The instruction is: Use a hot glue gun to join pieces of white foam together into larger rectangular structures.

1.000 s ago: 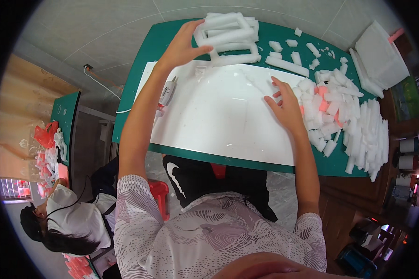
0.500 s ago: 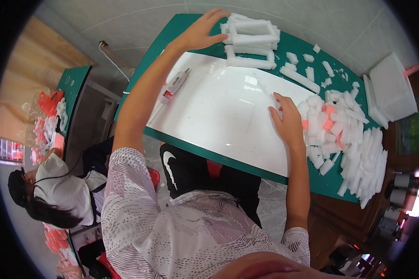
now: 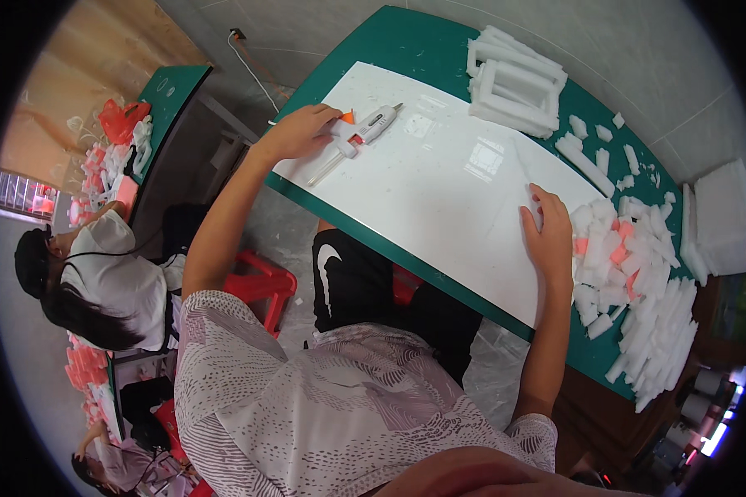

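My left hand (image 3: pixel 304 132) is at the left end of the white board (image 3: pixel 423 199), its fingers closed around the handle of a white glue gun (image 3: pixel 376 124). The gun lies on the board, nozzle pointing away to the right, with a clear glue stick (image 3: pixel 325 170) sticking out behind. Part of its handle is hidden under my fingers, beside a small orange part (image 3: pixel 348 117). My right hand (image 3: pixel 549 232) rests at the board's right side, fingers apart and holding nothing. White foam frames (image 3: pixel 518 95) stand stacked at the board's far edge.
Right of my right hand lie a pile of white and pink foam pieces (image 3: pixel 609 248) and a heap of long foam strips (image 3: pixel 659 340). Loose foam bits lie on the far green tabletop (image 3: pixel 414 41). Foam sheets (image 3: pixel 717 219) lean at the wall. A person (image 3: pixel 112 282) sits at the left.
My left hand has come away from the foam frames, back and down to the glue gun. My right hand stays on the board's right side. The whole view has shifted.
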Demonstrator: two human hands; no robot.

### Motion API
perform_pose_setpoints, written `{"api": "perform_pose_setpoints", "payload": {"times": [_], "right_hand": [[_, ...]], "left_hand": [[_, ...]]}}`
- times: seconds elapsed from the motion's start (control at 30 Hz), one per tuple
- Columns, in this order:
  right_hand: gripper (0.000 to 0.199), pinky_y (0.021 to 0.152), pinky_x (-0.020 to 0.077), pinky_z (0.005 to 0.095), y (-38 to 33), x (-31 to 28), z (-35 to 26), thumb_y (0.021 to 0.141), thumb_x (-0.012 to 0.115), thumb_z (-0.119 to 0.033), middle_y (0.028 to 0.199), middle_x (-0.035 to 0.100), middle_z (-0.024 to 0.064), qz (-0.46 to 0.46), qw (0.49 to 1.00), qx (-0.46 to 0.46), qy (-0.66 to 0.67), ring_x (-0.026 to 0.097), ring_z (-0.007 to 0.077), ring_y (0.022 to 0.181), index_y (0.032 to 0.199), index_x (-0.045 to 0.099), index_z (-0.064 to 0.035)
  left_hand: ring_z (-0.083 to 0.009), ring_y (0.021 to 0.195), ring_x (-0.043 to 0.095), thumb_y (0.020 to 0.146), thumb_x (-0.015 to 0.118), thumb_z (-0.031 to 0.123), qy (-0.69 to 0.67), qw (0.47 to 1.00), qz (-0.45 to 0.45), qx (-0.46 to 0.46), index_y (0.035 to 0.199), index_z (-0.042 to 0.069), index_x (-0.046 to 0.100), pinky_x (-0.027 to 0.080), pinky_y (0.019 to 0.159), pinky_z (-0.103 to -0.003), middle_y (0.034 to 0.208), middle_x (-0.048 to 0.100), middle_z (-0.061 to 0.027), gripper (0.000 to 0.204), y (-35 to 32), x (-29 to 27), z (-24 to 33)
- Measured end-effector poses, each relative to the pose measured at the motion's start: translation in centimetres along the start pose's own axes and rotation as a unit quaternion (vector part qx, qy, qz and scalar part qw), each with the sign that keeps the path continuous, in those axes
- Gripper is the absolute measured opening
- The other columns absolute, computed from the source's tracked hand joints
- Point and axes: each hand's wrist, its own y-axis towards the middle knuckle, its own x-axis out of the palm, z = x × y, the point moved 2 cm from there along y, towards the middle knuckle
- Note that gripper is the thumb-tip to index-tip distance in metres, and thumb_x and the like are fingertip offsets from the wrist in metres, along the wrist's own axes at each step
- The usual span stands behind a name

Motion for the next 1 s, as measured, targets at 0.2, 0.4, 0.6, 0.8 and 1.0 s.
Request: {"api": "perform_pose_setpoints", "payload": {"times": [0.2, 0.4, 0.6, 0.8, 1.0], "right_hand": [[0.034, 0.086, 0.0514, 0.0338, 0.1, 0.5, -0.2, 0.089, 0.066, -0.008, 0.111, 0.064, 0.0156, 0.0, 1.0, 0.015, -0.004, 0.062, 0.0285, 0.099, 0.122, 0.063, -0.0022], [0.033, 0.086, 0.0514, 0.0337, -0.1, 0.4, 0.0, 0.089, 0.066, -0.007, 0.111, 0.064, 0.0156, 0.014, 0.999, -0.02, -0.038, 0.062, 0.0285, 0.1, 0.121, 0.064, -0.0016], [0.031, 0.089, 0.0508, 0.0334, -0.1, 0.4, -0.2, 0.089, 0.065, -0.006, 0.112, 0.064, 0.0153, 0.006, 0.999, -0.012, -0.035, 0.062, 0.029, 0.102, 0.119, 0.064, -0.0002], [0.03, 0.088, 0.0503, 0.0334, 0.2, 0.7, -0.1, 0.089, 0.064, -0.005, 0.112, 0.063, 0.0154, 0.002, 0.999, -0.023, -0.021, 0.061, 0.0289, 0.102, 0.118, 0.064, 0.0005], [0.029, 0.089, 0.05, 0.0329, 0.2, 0.6, -0.4, 0.089, 0.063, -0.003, 0.113, 0.062, 0.0155, -0.01, 0.999, -0.042, -0.026, 0.061, 0.029, 0.102, 0.117, 0.063, 0.0013]], "left_hand": [[-0.0344, 0.109, 0.059, 0.089, 0.067, 0.009, 0.056, 0.989, 0.124, 0.059, 0.121, 0.0, 0.058, 0.049, 0.092, -0.04, 0.117, 0.062, -0.0161, 0.034, -1.4, -0.7, -1.7], [-0.0355, 0.104, 0.063, 0.088, 0.067, 0.005, -0.029, 0.985, 0.155, -0.071, 0.122, 0.0, 0.057, 0.052, 0.089, -0.039, 0.116, 0.061, -0.0171, 0.035, -5.4, -1.8, -4.2], [-0.0355, 0.105, 0.063, 0.089, 0.066, 0.006, -0.007, 0.989, 0.124, -0.078, 0.121, 0.0, 0.058, 0.051, 0.088, -0.039, 0.116, 0.062, -0.0168, 0.034, -7.4, 0.2, -5.3], [-0.0365, 0.102, 0.062, 0.089, 0.067, 0.01, -0.019, 0.989, 0.117, -0.087, 0.123, 0.0, 0.059, 0.05, 0.088, -0.041, 0.112, 0.061, -0.0187, 0.036, -7.4, 0.5, -5.3], [-0.0349, 0.103, 0.063, 0.086, 0.069, 0.01, -0.003, 0.988, 0.146, -0.057, 0.122, -0.001, 0.061, 0.052, 0.09, -0.04, 0.115, 0.063, -0.0196, 0.038, -7.3, 1.0, -5.4]]}}
